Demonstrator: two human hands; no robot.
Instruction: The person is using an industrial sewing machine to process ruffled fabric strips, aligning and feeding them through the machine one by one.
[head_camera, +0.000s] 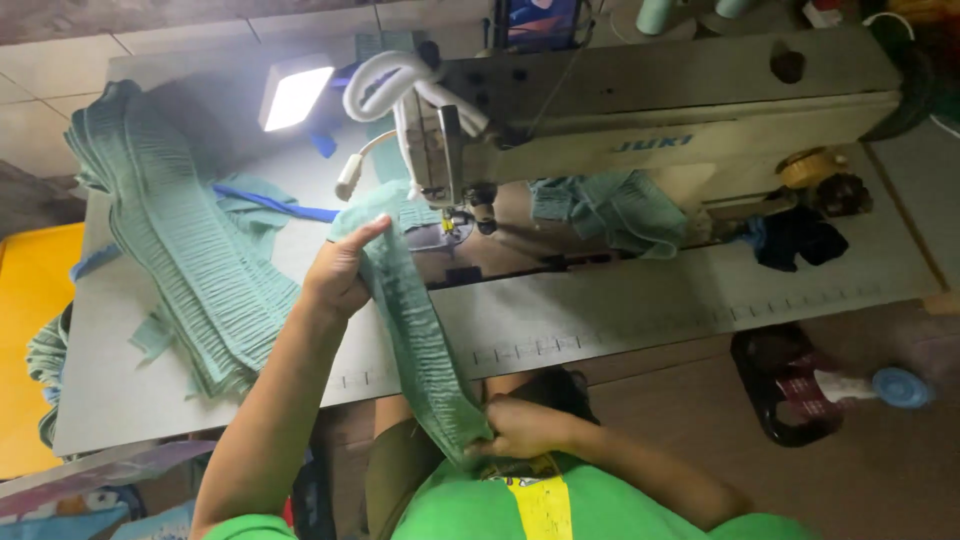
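Risk: green ribbed fabric strip (415, 330) hangs slack between both hands, so it could skew or bunch feeding under the sewing machine (640, 120) needle. Right hand (520, 430), nearest the body, is clenched on the strip's near end. Left hand (340, 272), just short of the machine head, pinches the far end, fingers part curled. Stack of matching strips (190, 250) lies left of the machine.

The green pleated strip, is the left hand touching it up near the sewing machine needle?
Touching. The head view shows the left hand with its fingers curled over the upper end of the green pleated strip.
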